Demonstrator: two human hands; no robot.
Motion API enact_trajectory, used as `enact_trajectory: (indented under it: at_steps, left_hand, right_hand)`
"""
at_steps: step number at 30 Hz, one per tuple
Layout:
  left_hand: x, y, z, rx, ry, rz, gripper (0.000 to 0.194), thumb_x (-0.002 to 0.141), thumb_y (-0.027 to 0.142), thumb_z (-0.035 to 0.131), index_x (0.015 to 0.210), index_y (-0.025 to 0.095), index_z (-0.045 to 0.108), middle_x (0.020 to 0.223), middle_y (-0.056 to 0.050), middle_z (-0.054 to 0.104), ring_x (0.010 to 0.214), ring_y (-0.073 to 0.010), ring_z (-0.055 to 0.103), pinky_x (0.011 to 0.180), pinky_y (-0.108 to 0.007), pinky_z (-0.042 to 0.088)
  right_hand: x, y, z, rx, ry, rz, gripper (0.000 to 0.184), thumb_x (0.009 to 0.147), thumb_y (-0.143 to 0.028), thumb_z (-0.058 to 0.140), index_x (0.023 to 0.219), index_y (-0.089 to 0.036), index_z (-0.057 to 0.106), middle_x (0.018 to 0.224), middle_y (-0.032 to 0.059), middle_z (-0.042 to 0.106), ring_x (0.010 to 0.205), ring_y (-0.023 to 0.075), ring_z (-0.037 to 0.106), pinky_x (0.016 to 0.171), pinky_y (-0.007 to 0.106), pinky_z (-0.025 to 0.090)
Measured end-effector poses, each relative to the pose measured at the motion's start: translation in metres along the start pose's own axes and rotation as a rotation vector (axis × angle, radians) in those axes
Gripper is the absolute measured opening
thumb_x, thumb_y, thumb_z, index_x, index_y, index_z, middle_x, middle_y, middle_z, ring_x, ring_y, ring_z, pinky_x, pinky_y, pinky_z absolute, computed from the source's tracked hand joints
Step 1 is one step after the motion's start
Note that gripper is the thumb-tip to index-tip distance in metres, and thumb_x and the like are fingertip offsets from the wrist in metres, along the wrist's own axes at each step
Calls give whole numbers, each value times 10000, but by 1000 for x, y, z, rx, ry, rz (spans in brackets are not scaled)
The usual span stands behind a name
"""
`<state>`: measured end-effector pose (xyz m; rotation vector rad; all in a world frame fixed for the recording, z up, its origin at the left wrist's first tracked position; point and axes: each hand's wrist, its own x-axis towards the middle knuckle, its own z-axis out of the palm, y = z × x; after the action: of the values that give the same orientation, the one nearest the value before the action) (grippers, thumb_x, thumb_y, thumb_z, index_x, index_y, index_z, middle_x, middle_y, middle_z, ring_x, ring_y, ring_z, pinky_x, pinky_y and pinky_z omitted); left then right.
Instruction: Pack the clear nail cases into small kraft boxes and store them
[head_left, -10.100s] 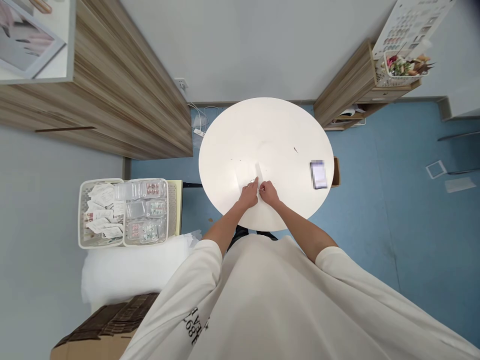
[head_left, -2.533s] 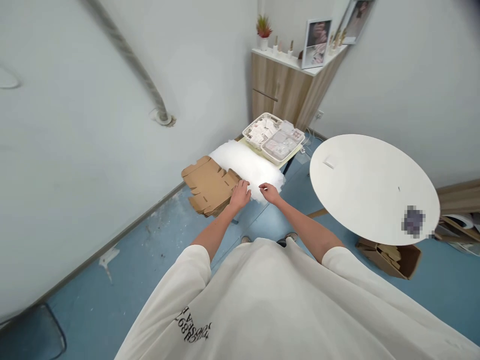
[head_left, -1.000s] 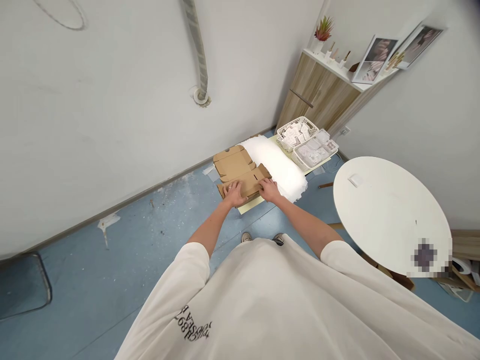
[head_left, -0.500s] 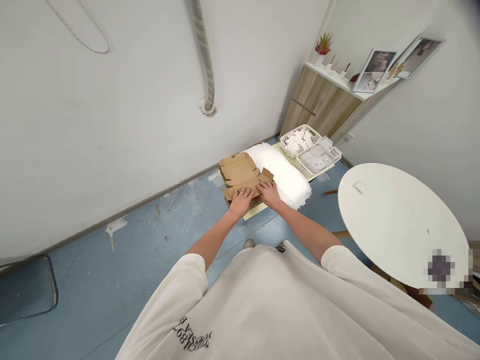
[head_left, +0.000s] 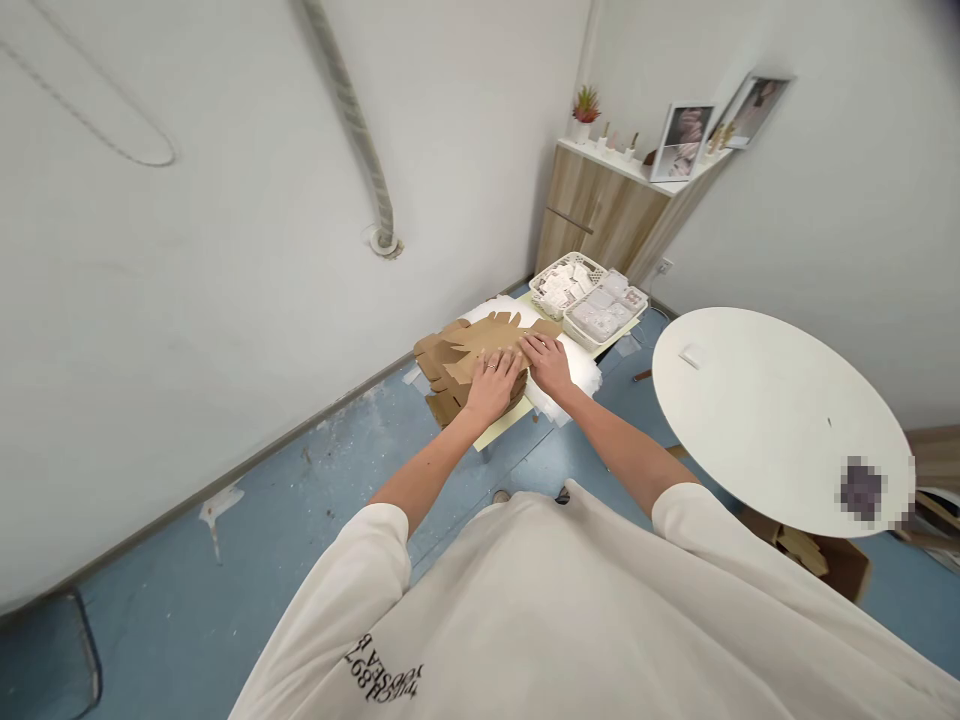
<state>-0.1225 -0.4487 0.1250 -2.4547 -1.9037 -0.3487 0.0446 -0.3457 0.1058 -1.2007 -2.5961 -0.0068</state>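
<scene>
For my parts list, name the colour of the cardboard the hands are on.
Plain brown cardboard; it shows best in the head view.

From here I count two hands, one left hand (head_left: 493, 385) and one right hand (head_left: 549, 364), and a pile of brown cardboard (head_left: 487, 338) whose sheets I can't number. There are two surfaces, one round surface (head_left: 757, 400) and one yellow surface (head_left: 504, 426); two baskets, a rear basket (head_left: 537, 301) and a front basket (head_left: 583, 336); one white bundle (head_left: 583, 376); one cardboard box (head_left: 850, 572); one potted plant (head_left: 586, 106); and one cabinet (head_left: 611, 202).
</scene>
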Motion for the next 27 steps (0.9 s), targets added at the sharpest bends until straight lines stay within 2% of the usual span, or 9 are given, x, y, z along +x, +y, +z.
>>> enact_trajectory:
  at_steps: [5, 10, 14, 21, 24, 27]
  left_hand:
    - [51, 51, -8, -93, -29, 104, 719, 984, 216, 385, 1642, 231, 96, 1680, -95, 214, 1557, -318, 151, 1262, -589, 21]
    - [103, 131, 3, -98, -1, 238, 635, 1035, 331, 306, 1635, 187, 153, 1673, -118, 229, 1555, -319, 157, 1259, -581, 26]
    - [143, 214, 26, -102, -15, 372, 612, 1045, 344, 282, 1626, 176, 190, 1660, -125, 264, 1543, -312, 200, 1260, -570, 20]
    - [198, 380, 71, -151, -82, 573, 617, 1049, 362, 290, 1631, 191, 178, 1649, -122, 296, 1535, -306, 227, 1263, -541, 47]
    - [213, 442, 89, -160, -109, 640, 622, 1050, 367, 280, 1635, 195, 156, 1642, -118, 313, 1535, -302, 228, 1262, -539, 47]
    - [221, 491, 111, -186, -146, 693, 614, 1050, 355, 263, 1634, 195, 164, 1649, -114, 297, 1532, -302, 234, 1261, -533, 61]
  right_hand:
    - [-31, 52, -38, -33, 16, 176, 646, 922, -131, 432, 1561, -214, 390, 1546, 101, 477, 1425, 328, 306, 1111, 484, 225]
    - [-90, 127, -67, -88, 82, 334, 596, 948, -115, 349, 1533, -191, 437, 1547, 88, 474, 1414, 300, 320, 1103, 452, 231]
    - [-159, 196, -89, -121, 116, 443, 570, 961, -141, 348, 1520, -170, 457, 1553, 97, 464, 1400, 306, 330, 1093, 450, 245]
    - [-297, 311, -125, -155, 109, 689, 583, 947, -122, 346, 1515, -171, 471, 1536, 103, 487, 1382, 320, 348, 1078, 469, 267]
    - [-349, 349, -136, -164, 104, 779, 603, 933, -117, 359, 1523, -179, 462, 1536, 105, 485, 1385, 327, 347, 1076, 482, 274]
    - [-395, 374, -139, -168, 74, 868, 636, 917, -117, 381, 1546, -193, 430, 1543, 103, 478, 1398, 337, 332, 1095, 501, 257]
